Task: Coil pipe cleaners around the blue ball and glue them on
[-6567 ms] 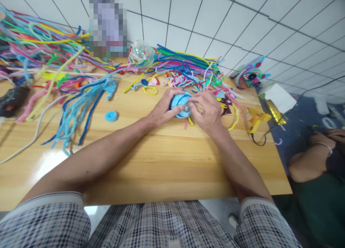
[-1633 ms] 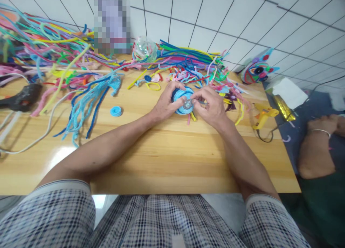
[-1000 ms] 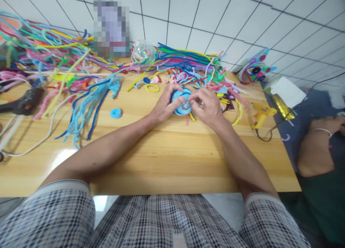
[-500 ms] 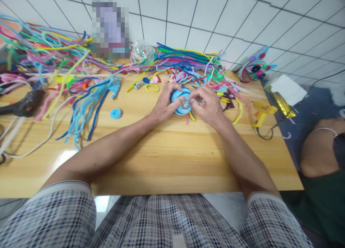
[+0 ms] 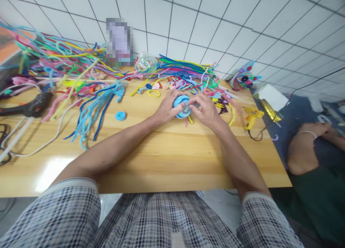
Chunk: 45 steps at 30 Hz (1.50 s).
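Above table (image 5: 167,161), left hand (image 5: 168,108) cupping blue coil (image 5: 182,100), right hand (image 5: 205,109) — seemingly — pinching.

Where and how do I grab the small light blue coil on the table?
Probably pinch the small blue coil by opposite sides of its round edge from above: it looks low, lying on the table apart from the blue strands.

Left forearm (image 5: 118,149): bare, slants inward; left hand (image 5: 169,107) curves, thumb extended inward. Right forearm (image 5: 238,152): bare, reaches forward; right hand (image 5: 205,110) bends inward, thumb and forefinger close together.
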### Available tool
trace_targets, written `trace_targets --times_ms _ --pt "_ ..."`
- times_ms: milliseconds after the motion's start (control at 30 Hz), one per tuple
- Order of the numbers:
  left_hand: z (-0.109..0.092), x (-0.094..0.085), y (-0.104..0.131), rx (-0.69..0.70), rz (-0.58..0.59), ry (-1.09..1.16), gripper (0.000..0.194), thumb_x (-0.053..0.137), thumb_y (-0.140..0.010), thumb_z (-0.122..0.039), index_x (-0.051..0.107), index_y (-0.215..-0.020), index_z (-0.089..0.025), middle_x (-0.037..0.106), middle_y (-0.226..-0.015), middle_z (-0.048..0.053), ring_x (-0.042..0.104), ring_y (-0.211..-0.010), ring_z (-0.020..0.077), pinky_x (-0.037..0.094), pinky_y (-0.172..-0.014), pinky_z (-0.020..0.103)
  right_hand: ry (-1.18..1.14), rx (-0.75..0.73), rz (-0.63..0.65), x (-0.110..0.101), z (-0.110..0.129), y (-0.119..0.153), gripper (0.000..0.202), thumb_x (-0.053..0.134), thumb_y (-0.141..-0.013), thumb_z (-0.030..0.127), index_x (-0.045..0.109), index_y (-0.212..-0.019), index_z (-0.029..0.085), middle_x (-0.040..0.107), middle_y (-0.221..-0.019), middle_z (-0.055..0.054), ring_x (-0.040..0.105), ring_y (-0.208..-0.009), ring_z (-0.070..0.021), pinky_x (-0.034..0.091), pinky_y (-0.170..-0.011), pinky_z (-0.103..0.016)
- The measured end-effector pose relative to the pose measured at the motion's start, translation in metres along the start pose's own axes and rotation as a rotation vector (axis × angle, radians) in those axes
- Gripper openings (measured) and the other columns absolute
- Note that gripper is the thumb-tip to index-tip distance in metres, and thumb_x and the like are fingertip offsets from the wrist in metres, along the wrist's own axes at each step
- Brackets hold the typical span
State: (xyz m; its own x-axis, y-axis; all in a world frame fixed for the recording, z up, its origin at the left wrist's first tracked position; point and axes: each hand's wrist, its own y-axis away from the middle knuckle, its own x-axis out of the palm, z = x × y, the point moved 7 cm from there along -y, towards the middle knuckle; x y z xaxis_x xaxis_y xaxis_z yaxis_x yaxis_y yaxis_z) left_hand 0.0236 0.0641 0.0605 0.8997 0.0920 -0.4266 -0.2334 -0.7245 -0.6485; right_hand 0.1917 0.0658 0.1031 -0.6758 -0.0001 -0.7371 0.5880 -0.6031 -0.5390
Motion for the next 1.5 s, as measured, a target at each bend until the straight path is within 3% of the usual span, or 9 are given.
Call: trace_targets --times_ms 567,833,1133,1367,1500 --pt "0.002 0.001 0.000 0.009 0.016 0.062 0.042 0.052 -0.110 -0.058 0.063 -0.130 -0.023 0.070 -0.128 0.010 0.062 -0.122 0.0265 0.051 -0.112 0.046 0.022 0.043 0.074 0.005 0.002 -0.005 0.011 0.055 -0.104 0.026 0.060 -0.095 0.026 0.064 -0.097 -0.005 0.059 -0.095 -0.0253 0.051 -0.090 -0.040" --pt "0.005 0.003 -0.001 -0.023 0.019 0.064 0.046 0.051 -0.108 -0.063 0.064 -0.129 -0.024 0.070 -0.129 0.011 0.062 -0.122 0.0277 0.050 -0.113 0.047 -0.024 0.090 0.046 -0.002 0.006 -0.007 0.007 0.060 -0.101 0.025 0.065 -0.096 0.027 0.065 -0.098 -0.003 0.060 -0.092 -0.0233 0.052 -0.089 -0.039" --pt "0.000 0.000 0.002 -0.030 0.014 0.065 0.039 0.056 -0.107 -0.054 0.063 -0.129 -0.023 0.071 -0.129 0.011 0.063 -0.125 0.0273 0.051 -0.114 0.047 -0.211 0.265 -0.054 0.000 -0.005 -0.002 0.004 0.066 -0.089 0.024 0.067 -0.093 0.025 0.068 -0.085 0.001 0.062 -0.079 -0.0191 0.051 -0.075 -0.035" --pt "0.001 0.004 0.006 -0.037 -0.006 0.071 0.049 0.053 -0.108 -0.063 0.061 -0.135 -0.023 0.069 -0.134 0.012 0.063 -0.129 0.0276 0.051 -0.116 0.047 -0.326 0.333 -0.047 0.001 -0.009 -0.003 0.008 0.071 -0.086 0.027 0.067 -0.092 0.024 0.068 -0.081 0.002 0.061 -0.074 -0.0162 0.050 -0.070 -0.032" --pt "0.000 0.003 0.006 -0.034 0.025 0.085 0.055 0.043 -0.111 -0.068 0.062 -0.138 -0.024 0.068 -0.139 0.013 0.060 -0.135 0.0282 0.048 -0.122 0.050 -0.322 0.323 -0.059 0.002 -0.011 -0.002 0.007 0.070 -0.086 0.029 0.067 -0.091 0.024 0.067 -0.080 0.003 0.062 -0.074 -0.0165 0.050 -0.071 -0.032"
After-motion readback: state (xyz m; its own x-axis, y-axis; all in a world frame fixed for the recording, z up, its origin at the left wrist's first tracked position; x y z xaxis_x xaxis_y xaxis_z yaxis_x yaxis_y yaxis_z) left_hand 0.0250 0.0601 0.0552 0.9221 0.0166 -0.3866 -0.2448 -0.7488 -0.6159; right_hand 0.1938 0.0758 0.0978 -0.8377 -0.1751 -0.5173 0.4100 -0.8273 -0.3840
